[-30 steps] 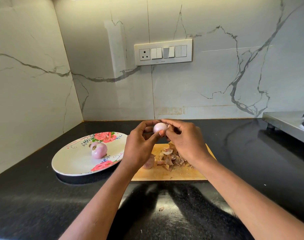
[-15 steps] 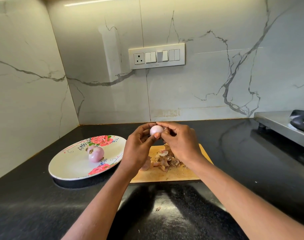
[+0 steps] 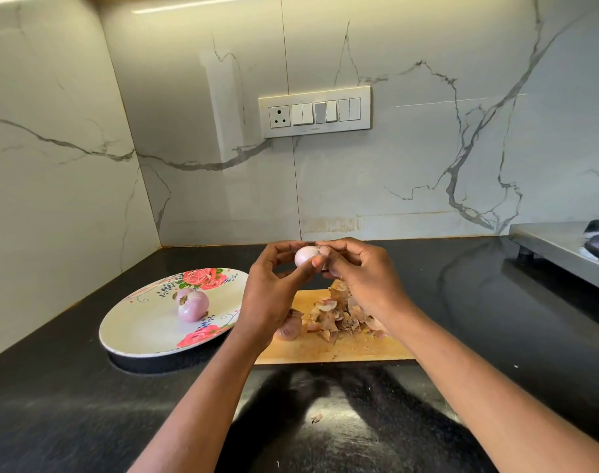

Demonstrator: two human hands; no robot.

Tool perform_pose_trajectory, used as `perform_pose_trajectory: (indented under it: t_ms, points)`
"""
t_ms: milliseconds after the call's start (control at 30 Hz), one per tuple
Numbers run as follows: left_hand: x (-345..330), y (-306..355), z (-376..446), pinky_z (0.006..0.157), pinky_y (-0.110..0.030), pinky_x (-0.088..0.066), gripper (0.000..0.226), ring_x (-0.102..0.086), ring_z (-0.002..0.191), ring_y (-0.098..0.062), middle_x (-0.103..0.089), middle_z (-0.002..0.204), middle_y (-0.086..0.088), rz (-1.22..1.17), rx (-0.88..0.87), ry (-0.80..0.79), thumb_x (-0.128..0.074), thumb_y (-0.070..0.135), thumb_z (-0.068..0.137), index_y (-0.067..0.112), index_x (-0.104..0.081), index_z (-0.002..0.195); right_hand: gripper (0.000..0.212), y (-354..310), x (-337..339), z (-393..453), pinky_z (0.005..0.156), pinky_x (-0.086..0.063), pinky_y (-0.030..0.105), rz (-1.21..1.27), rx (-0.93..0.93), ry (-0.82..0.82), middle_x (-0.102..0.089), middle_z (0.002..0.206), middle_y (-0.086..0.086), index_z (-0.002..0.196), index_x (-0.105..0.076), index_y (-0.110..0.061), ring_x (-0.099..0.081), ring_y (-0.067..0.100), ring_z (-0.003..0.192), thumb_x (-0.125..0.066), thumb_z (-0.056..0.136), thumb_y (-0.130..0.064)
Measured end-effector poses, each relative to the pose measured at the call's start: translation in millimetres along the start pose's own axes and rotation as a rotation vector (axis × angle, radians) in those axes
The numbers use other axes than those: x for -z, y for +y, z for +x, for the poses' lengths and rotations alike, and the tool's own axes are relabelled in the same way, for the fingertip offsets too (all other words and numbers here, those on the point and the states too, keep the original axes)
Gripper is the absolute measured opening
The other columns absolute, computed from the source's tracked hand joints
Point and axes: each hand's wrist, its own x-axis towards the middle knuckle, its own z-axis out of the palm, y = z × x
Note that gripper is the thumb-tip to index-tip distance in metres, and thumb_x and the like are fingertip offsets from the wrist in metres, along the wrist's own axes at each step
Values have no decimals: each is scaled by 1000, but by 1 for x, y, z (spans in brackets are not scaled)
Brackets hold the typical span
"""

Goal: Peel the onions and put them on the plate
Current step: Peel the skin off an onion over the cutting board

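My left hand [image 3: 274, 288] holds a small pale pink onion [image 3: 304, 256] between thumb and fingers, above the wooden cutting board [image 3: 328, 349]. My right hand [image 3: 363, 274] pinches a bit of skin at the onion's right side. Two peeled onions [image 3: 192, 304] lie close together on the floral plate [image 3: 144, 322] to the left. A pile of onion skins [image 3: 335, 315] sits on the board, with an unpeeled onion [image 3: 289, 327] at its left, partly hidden by my left wrist.
The black counter [image 3: 69, 404] runs into a marble corner. A steel stove [image 3: 564, 254] stands at the far right. A switch panel [image 3: 314, 111] is on the back wall. One scrap of skin [image 3: 316, 417] lies on the counter in front of the board.
Both hands stay together on the onion; my right fingers have shifted slightly at its right side. The camera view has drifted a little; the plate and board have not moved.
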Motion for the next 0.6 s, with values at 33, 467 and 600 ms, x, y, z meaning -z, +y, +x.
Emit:
perform_pose_trajectory:
  t_ms: [33,467,600]
  points:
    - [0,0,0,79,-15,-56,53,-67,99,4,-72,111,7,5,-5,20,-78,40,72,18,-65,118,13,-1,0,-1,81,-63,38,-31,19,1,-78,94,-3,105,-76,-19,-76,13,84,-68,96,-23]
    - [-4,-2,-1,87,-28,-59,48,-74,97,-12,-77,102,0,-54,-57,100,-83,33,67,12,-70,108,11,-10,-4,-9,61,-55,18,-289,221,134,-76,83,-5,96,-71,-10,-71,5,72,-70,95,-21]
    - [-6,-3,-2,90,-31,-59,47,-74,98,-13,-77,103,-1,-87,-56,112,-83,31,68,12,-70,109,12,-11,-7,-9,58,-53,16,-325,246,197,-76,82,-4,95,-71,-9,-70,5,74,-72,93,-20]
